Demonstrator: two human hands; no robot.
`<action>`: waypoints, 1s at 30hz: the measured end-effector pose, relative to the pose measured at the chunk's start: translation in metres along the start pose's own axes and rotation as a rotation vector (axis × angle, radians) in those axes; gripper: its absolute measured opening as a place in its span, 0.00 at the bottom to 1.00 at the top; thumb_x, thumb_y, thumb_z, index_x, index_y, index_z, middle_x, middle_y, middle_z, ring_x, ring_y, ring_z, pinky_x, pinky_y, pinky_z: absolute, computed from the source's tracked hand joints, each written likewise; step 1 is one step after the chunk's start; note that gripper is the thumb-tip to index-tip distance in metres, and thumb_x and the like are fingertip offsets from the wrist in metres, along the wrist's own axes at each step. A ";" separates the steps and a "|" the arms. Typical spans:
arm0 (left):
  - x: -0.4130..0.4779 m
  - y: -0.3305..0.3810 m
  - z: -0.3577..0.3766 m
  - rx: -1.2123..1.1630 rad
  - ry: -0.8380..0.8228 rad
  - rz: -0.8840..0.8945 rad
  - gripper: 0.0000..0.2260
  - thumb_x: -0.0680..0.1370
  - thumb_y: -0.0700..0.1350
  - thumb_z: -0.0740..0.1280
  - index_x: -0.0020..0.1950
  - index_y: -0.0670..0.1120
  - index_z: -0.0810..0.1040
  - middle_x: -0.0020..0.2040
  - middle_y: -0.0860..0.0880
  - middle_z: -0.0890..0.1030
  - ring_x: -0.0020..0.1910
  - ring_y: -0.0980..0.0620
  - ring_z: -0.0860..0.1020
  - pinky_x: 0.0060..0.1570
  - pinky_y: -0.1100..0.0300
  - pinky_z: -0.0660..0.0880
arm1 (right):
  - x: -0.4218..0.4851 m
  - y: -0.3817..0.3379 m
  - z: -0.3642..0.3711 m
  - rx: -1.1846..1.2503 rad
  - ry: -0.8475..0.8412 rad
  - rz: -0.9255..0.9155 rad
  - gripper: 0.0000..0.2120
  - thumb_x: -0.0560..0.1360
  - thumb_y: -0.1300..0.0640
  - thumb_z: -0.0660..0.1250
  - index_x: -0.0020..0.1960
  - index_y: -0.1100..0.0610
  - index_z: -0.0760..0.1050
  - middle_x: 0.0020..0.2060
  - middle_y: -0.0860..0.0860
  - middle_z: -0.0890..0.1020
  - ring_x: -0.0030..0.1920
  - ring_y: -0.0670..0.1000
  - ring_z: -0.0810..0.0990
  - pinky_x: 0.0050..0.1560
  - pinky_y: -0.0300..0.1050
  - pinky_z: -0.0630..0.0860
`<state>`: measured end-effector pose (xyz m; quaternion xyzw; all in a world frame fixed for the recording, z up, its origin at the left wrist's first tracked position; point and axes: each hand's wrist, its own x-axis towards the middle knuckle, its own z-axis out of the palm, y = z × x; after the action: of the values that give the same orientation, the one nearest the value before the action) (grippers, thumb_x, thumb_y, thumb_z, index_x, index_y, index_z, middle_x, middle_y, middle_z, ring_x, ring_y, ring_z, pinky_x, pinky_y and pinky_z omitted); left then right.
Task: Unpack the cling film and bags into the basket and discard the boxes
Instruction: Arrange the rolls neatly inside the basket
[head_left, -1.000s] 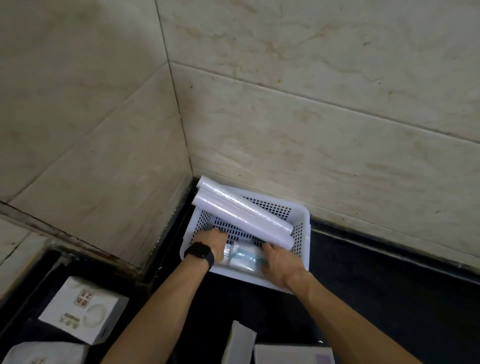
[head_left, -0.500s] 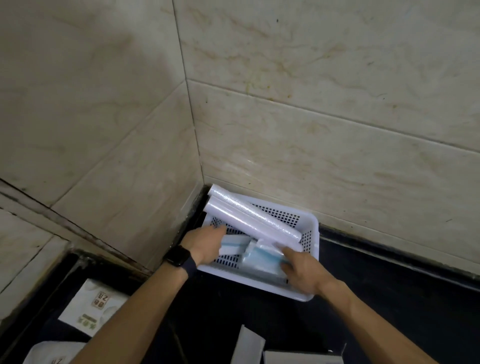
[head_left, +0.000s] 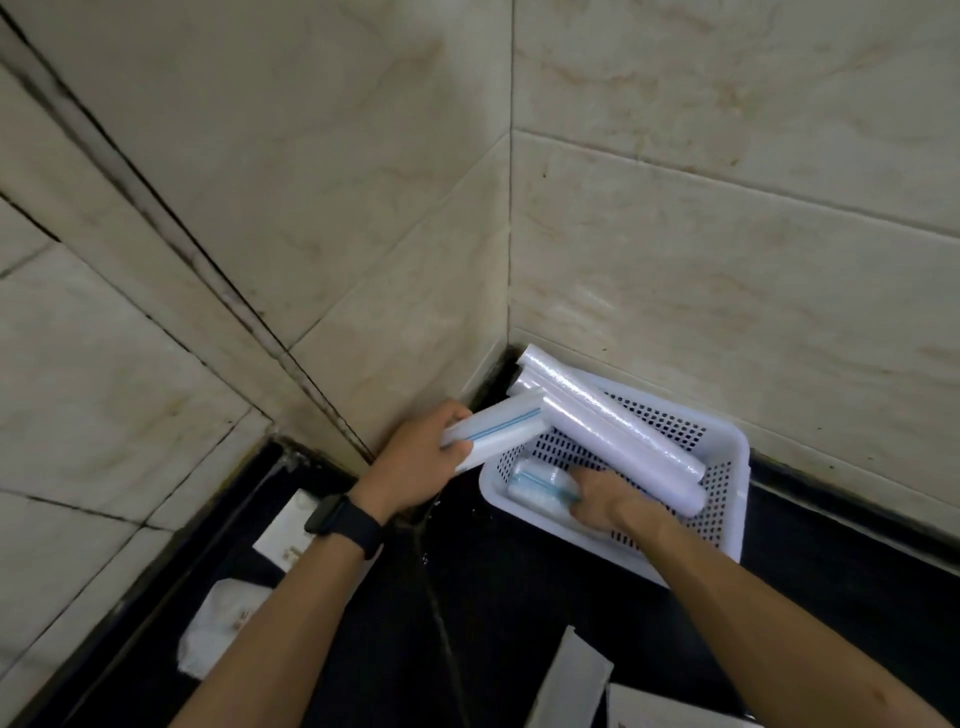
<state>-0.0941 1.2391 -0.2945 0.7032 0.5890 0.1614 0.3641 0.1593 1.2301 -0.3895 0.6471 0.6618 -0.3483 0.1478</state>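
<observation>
A white perforated basket (head_left: 727, 488) sits in the tiled corner on the dark counter. Two long cling film rolls (head_left: 613, 431) lie diagonally across it. My left hand (head_left: 421, 462), with a black watch on the wrist, grips a roll of bags with a blue stripe (head_left: 498, 428) and holds it above the basket's left rim. Inside the basket, my right hand (head_left: 608, 499) holds a second blue-striped bag roll (head_left: 540, 486) near the front left corner. Its fingertips are hidden behind the roll.
White boxes (head_left: 228, 629) lie on the dark counter at lower left, and another (head_left: 291, 535) shows behind my left wrist. An opened white carton (head_left: 571, 680) lies at the bottom edge. Tiled walls close off the left and back.
My left hand has lifted one bag roll up and out to the left of the basket. My right hand stays low in the basket on the other roll. The camera has swung left.
</observation>
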 end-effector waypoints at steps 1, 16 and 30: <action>-0.001 -0.002 0.000 -0.005 0.006 -0.012 0.13 0.78 0.44 0.66 0.63 0.49 0.75 0.54 0.52 0.79 0.50 0.53 0.77 0.46 0.63 0.68 | 0.000 -0.001 -0.001 -0.040 0.010 -0.001 0.20 0.79 0.55 0.63 0.71 0.54 0.68 0.63 0.56 0.79 0.60 0.56 0.79 0.60 0.49 0.74; 0.011 0.020 0.014 -0.043 -0.062 0.027 0.11 0.80 0.45 0.64 0.62 0.53 0.72 0.52 0.54 0.78 0.46 0.59 0.77 0.40 0.65 0.70 | -0.002 0.001 0.008 -0.049 0.218 -0.122 0.17 0.83 0.49 0.56 0.71 0.50 0.68 0.57 0.55 0.81 0.53 0.56 0.81 0.59 0.51 0.77; 0.029 0.020 0.039 -0.013 -0.202 -0.026 0.07 0.73 0.45 0.63 0.49 0.56 0.74 0.47 0.54 0.80 0.44 0.52 0.78 0.43 0.55 0.74 | -0.054 0.031 0.025 0.737 0.335 0.196 0.17 0.75 0.64 0.60 0.64 0.59 0.70 0.55 0.55 0.77 0.56 0.57 0.77 0.55 0.46 0.69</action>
<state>-0.0469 1.2530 -0.3126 0.7060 0.5571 0.0888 0.4281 0.1892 1.1711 -0.3809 0.7644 0.4429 -0.4361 -0.1712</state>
